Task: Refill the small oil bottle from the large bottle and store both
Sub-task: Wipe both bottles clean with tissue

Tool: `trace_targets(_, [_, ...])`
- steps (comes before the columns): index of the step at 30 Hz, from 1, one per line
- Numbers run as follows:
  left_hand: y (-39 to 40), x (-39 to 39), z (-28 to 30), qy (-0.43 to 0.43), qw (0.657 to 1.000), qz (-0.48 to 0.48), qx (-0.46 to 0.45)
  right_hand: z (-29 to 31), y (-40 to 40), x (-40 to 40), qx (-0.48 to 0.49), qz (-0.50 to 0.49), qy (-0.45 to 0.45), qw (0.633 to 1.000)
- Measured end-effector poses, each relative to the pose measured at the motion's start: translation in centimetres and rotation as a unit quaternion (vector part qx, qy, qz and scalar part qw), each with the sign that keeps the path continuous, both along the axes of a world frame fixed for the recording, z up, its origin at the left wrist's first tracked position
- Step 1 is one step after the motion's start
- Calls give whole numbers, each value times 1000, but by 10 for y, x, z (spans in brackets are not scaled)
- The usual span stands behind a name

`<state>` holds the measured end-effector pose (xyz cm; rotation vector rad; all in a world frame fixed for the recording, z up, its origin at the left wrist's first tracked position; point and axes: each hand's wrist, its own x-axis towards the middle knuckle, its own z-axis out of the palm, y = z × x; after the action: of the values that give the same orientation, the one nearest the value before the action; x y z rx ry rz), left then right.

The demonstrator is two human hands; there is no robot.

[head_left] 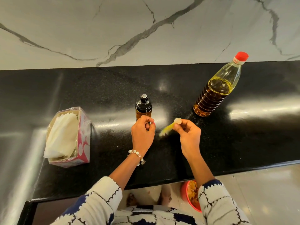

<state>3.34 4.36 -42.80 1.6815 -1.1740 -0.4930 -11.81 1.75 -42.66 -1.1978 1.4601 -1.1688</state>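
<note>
The small oil bottle (143,106) stands upright at the middle of the black counter (100,95), with a black cap and amber oil inside. My left hand (142,133) is right in front of its base, hiding the bottom. The fingertips are pinched together, and I cannot make out anything in them. The large clear bottle (216,88) stands to the right, red cap on, about half full of golden oil. My right hand (189,135) is between the two bottles, nearer me, and pinches a blurred yellow-white scrap (167,129) that hangs to the left.
An open pink tissue box (69,137) with white tissues sits at the left of the counter. A marble wall (146,30) rises behind the counter. Below the counter's front edge, a red bowl (186,196) of food stands on the floor by my feet.
</note>
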Motion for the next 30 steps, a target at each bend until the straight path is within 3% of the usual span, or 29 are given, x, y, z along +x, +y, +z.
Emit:
trace_targets(2, [-1, 1, 2, 5, 1000, -3, -1, 7, -1, -2, 7, 13, -44, 999])
trace_targets(3, [-2, 2, 3, 8, 1000, -7, -2, 9, 0, -7, 6, 37, 5, 999])
trace_targets(5, [-3, 6, 3, 5, 1000, -18, -4, 6, 6, -20, -5, 82, 216, 973])
trace_targets(7, [-5, 10, 3, 2, 1000, -31, 2, 4, 13, -33, -53, 33, 372, 926])
trace_targets(9, [-7, 11, 3, 5, 999, -38, 15, 10, 16, -34, -109, -8, 382, 918])
trace_targets(11, [-8, 11, 2, 8, 999, -37, 28, 10, 11, -25, -144, 107, 394, 901])
trace_targets(12, [-8, 10, 2, 11, 999, -35, 32, 6, 7, -19, -142, 205, 425, 870])
trace_targets(14, [-8, 8, 3, 10, 999, -38, 34, -8, -2, -13, -145, 359, 501, 774])
trace_targets(15, [-9, 7, 3, 6, 999, -40, 34, -16, -7, -14, -137, 399, 526, 738])
trace_targets(16, [-9, 5, 3, 5, 998, -45, 36, -21, -10, -18, -131, 406, 536, 729])
trace_targets(19, [-10, 0, 5, 20, 998, -52, 38, -30, -30, -38, -101, 339, 517, 779])
trace_targets(22, [-12, -6, 4, 15, 998, -44, 45, -33, -57, -39, -42, 261, 540, 799])
trace_targets(24, [-14, -10, 5, 16, 998, -32, 44, -35, -64, -18, -41, 254, 546, 797])
trace_targets(26, [-17, -15, 6, 19, 999, -7, 41, -37, -48, 3, -89, 323, 515, 789])
trace_targets(28, [-20, -22, 7, 26, 999, 13, 43, -32, -16, -2, -137, 432, 488, 746])
trace_targets(30, [-25, -33, 9, 29, 999, 17, 43, -28, -6, -39, -184, 458, 488, 720])
